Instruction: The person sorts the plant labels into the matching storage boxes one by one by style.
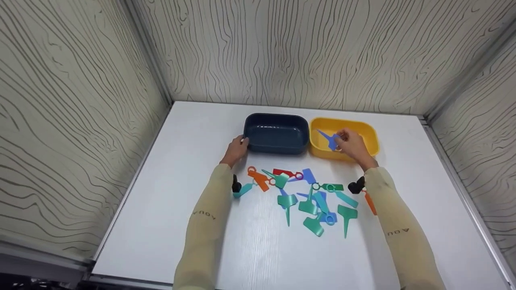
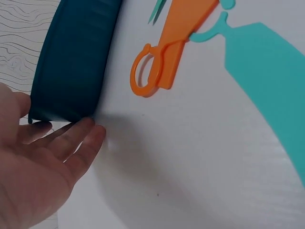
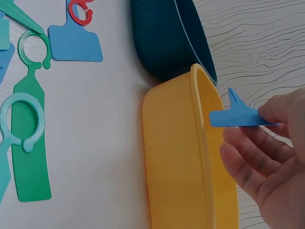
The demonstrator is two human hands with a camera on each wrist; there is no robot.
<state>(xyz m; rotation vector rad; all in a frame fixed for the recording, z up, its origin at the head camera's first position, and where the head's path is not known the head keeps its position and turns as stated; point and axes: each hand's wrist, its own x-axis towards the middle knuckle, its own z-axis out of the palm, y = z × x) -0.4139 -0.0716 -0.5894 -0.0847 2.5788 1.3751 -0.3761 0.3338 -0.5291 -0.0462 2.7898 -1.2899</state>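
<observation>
My left hand [image 1: 236, 150] touches the left end of a dark blue bin [image 1: 277, 150]; in the left wrist view its loosely extended fingers rest along the end wall, with the thumb by the rim. Over a yellow bin [image 1: 322, 154], my right hand [image 1: 351, 144] pinches a blue T-shaped plant label [image 3: 236, 117] between thumb and fingers. In the head view the label's pointed stem slants up to the left, above the bin's inside.
Scattered in front of the bins are several plant labels: green T-shaped ones [image 1: 308, 207], orange ones [image 1: 258, 179], a red ringed one [image 1: 284, 173] and teal ringed ones [image 1: 346, 199]. The bins stand side by side before a wood-patterned wall [image 1: 274, 52].
</observation>
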